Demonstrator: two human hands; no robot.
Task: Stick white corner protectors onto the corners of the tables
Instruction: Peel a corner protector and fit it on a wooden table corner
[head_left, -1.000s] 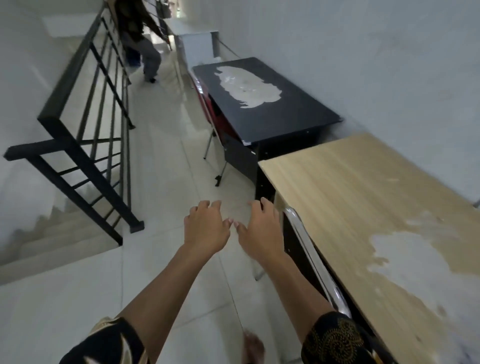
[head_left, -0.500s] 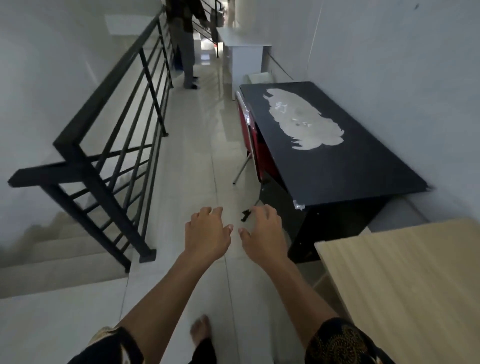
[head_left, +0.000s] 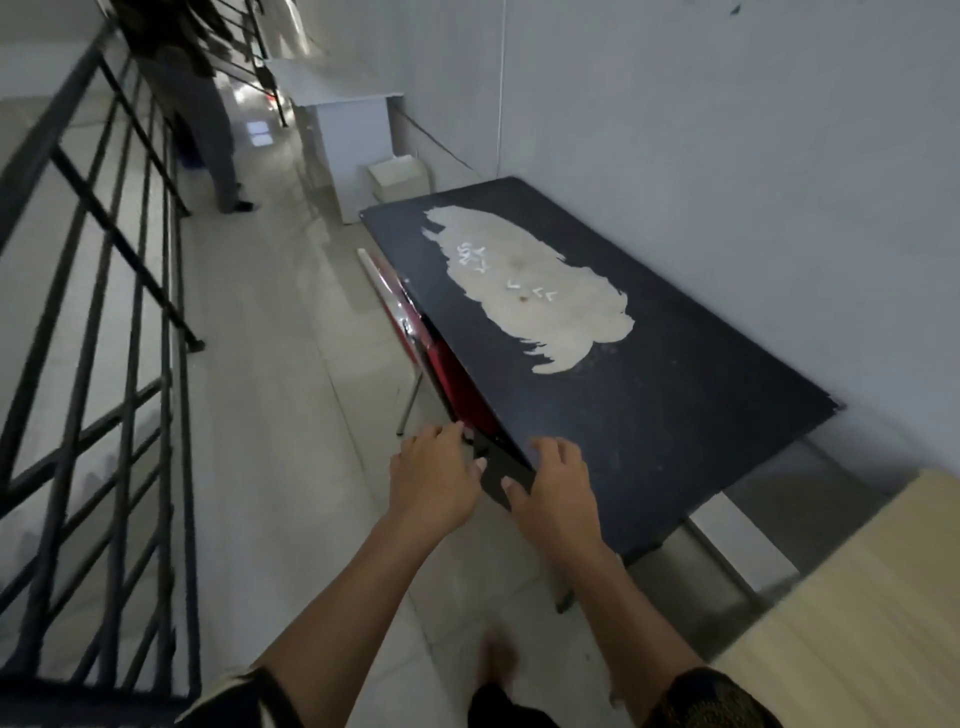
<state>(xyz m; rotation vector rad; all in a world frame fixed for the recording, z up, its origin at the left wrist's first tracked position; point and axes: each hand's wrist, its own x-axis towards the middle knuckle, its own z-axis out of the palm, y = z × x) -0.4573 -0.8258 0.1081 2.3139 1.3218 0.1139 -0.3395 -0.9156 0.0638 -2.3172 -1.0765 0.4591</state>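
A black table (head_left: 675, 415) with a worn pale patch stands along the right wall. Several small white corner protectors (head_left: 511, 273) lie loose on that patch. My left hand (head_left: 434, 478) hangs beside the table's long left edge, fingers loosely curled, nothing visible in it. My right hand (head_left: 556, 488) is over that same edge near the front corner, with its fingers above the top and its thumb by the side. I cannot tell whether it touches the table. Nothing shows in it either.
A red chair (head_left: 441, 358) is tucked under the black table. A black stair railing (head_left: 130, 322) runs along the left. A light wooden table (head_left: 857, 623) is at lower right. A white table (head_left: 353, 135), a box (head_left: 400, 179) and a standing person (head_left: 208, 114) are farther down the corridor.
I have walked forward: the wooden table has slid to the lower right and the black table is much nearer. Both hands have come up to its left edge and moved slightly apart.
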